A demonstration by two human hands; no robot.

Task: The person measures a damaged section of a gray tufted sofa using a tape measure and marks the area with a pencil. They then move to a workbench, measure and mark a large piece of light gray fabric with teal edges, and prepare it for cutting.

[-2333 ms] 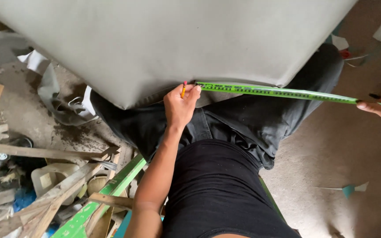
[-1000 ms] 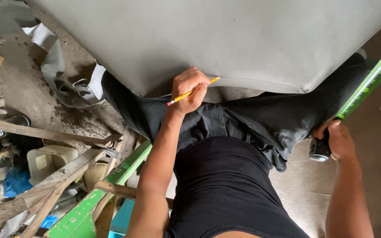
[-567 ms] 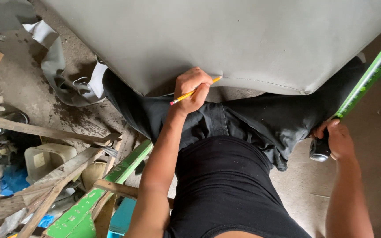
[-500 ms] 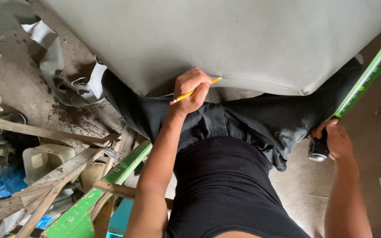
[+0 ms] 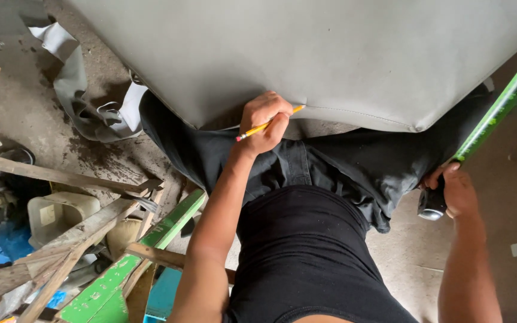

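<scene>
A large grey upholstered panel [image 5: 330, 54] fills the top of the head view, its stitched lower edge just above my lap. My left hand [image 5: 263, 122] holds a yellow pencil [image 5: 268, 124], its tip touching the panel's lower edge. My right hand [image 5: 459, 191] grips a tape measure case [image 5: 432, 205] at my right hip. Its green tape [image 5: 501, 104] runs up and to the right, off the frame. My black trousers and black top lie below the panel.
Scrap wood [image 5: 55, 176], a green painted board [image 5: 133, 263], a beige plastic tub [image 5: 55, 212] and grey fabric offcuts [image 5: 85, 101] crowd the dirty floor at the left. Bare brown floor [image 5: 510, 239] lies at the right.
The tape no longer lies stretched along the panel's edge; my right hand has drawn back to my hip with the case. My left hand has shifted slightly along the edge with the pencil.
</scene>
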